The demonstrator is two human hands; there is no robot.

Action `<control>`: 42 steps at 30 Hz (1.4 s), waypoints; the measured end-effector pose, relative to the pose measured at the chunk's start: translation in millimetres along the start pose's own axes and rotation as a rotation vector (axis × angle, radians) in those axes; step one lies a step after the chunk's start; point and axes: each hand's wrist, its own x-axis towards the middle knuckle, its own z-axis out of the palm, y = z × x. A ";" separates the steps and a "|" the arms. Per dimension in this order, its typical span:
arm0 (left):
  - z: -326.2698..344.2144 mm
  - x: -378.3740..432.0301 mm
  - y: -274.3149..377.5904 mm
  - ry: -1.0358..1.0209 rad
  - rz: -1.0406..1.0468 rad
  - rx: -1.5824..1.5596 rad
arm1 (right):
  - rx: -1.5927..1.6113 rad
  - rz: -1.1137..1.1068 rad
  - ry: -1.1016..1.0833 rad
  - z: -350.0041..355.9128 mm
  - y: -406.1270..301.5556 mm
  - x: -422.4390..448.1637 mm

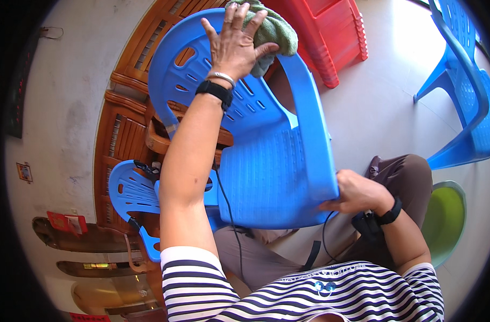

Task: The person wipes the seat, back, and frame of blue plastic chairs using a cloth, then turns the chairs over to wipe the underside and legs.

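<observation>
A blue plastic armchair (265, 173) stands tilted before me, its slotted backrest toward the top of the view. My left hand (237, 44), fingers spread, presses a green cloth (279, 34) against the upper backrest rim, where it meets the armrest. The cloth bunches beneath my palm and thumb and hangs over the rim. Lower right, my right hand (351, 191) grips the front end of the chair's armrest; its fingertips are partly hidden behind the plastic.
Red plastic stools (333, 36) stand beyond the chair. Another blue chair (470, 92) and a green basin (442, 221) are at right. A smaller blue chair (134, 191) and carved wooden furniture (124, 137) stand at left. A black cable (228, 205) hangs across the seat.
</observation>
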 end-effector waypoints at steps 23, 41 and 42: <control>-5.9 -389.3 -212.3 -0.933 -1.346 -0.807 | 0.410 0.419 0.183 -26.1 -5.8 26.8; -153.4 -465.5 111.0 -0.631 -1.331 -0.204 | 0.161 0.487 0.291 -12.3 7.3 18.3; -153.9 -451.3 114.4 -0.660 -1.370 -0.207 | 0.144 0.493 0.285 -12.7 4.7 19.0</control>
